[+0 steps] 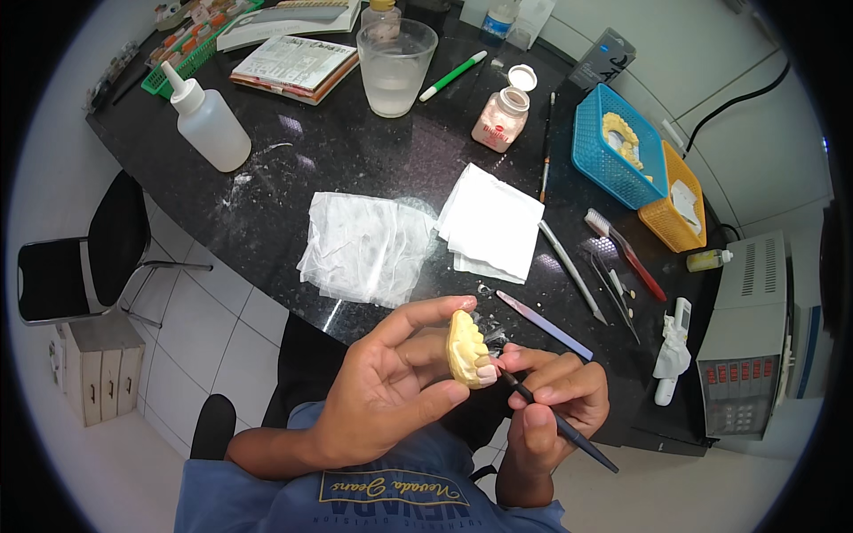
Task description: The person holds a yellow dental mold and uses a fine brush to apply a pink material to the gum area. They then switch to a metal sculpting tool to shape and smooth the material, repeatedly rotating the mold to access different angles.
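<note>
My left hand (391,391) grips a yellow plaster dental model (464,346) with pale teeth along its lower edge, held upright between thumb and fingers. My right hand (555,400) pinches a thin black brush (560,425) like a pen, its tip touching the teeth of the model. Both hands hover over my lap, just in front of the black table's (293,169) near edge.
On the table lie folded white tissues (490,222), a crumpled plastic sheet (364,247), a squeeze bottle (209,120), a glass of water (394,67), an open powder jar (500,117), blue (613,147) and orange (677,213) baskets and several hand tools (577,275). A grey machine (742,346) stands right, a chair (80,266) left.
</note>
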